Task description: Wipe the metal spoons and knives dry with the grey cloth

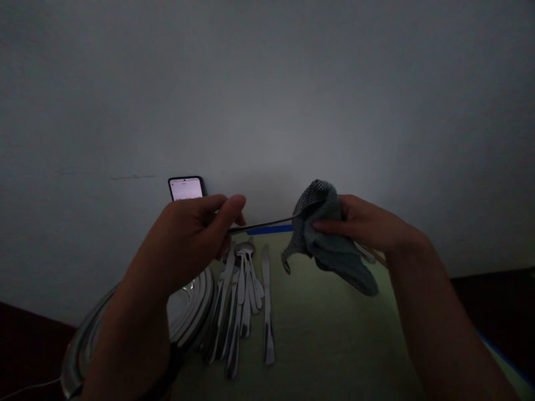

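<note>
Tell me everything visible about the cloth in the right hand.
The cloth is a small grey-blue rag with a fine mesh-like weave on its upper fold; dim light hides more. It is bunched, not spread, loose corners hanging down. The right hand grips it in the air above the pale green table. One end of a thin metal utensil disappears into its folds; the left hand pinches the other end.

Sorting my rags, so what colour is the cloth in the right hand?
The cloth is muted teal-grey, its folded-back side finely checked; head view, though dim.
</note>
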`<state>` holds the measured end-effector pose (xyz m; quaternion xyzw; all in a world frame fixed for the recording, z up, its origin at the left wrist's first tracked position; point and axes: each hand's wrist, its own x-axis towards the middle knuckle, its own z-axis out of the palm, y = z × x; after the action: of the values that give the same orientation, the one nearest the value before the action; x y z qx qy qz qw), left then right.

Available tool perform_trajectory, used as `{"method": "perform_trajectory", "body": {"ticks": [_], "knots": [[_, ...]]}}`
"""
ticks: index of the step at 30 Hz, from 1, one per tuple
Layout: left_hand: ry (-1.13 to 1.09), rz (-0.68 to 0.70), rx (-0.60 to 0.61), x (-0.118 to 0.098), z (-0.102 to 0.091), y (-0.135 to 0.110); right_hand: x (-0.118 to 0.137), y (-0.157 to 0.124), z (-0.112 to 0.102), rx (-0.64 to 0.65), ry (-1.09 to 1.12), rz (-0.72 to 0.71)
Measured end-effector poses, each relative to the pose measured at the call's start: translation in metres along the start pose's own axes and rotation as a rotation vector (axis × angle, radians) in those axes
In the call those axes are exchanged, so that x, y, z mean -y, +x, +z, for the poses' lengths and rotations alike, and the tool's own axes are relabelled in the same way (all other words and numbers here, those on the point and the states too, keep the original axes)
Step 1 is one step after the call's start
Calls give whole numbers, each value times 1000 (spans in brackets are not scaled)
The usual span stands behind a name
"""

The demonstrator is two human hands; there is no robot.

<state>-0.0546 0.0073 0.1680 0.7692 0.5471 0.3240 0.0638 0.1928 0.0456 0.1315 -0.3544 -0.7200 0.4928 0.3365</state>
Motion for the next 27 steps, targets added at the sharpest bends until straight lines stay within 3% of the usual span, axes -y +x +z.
{"method": "perform_trajectory", "body": {"ticks": [4,8,11,14,16,22,24,27], "knots": [[29,54,130,-4,3,-2,6,-12,-5,247,-442,96],[108,81,180,-8,8,-2,10,-13,0,254,-687,120],[122,73,199,-12,7,-2,14,-14,1,266,-738,133],[80,51,173,-17,4,-5,17,-16,-3,255,-612,90],[16,33,121,-21,2,-8,17,-17,-5,152,-431,27],[-220,14,59,-32,9,-11,10,-6,4,-408,161,-313],[-214,18,21,-37,13,-9,8,2,12,-503,261,-333],[-107,2,-40,-43,17,-7,7,15,24,-521,318,-282]]}}
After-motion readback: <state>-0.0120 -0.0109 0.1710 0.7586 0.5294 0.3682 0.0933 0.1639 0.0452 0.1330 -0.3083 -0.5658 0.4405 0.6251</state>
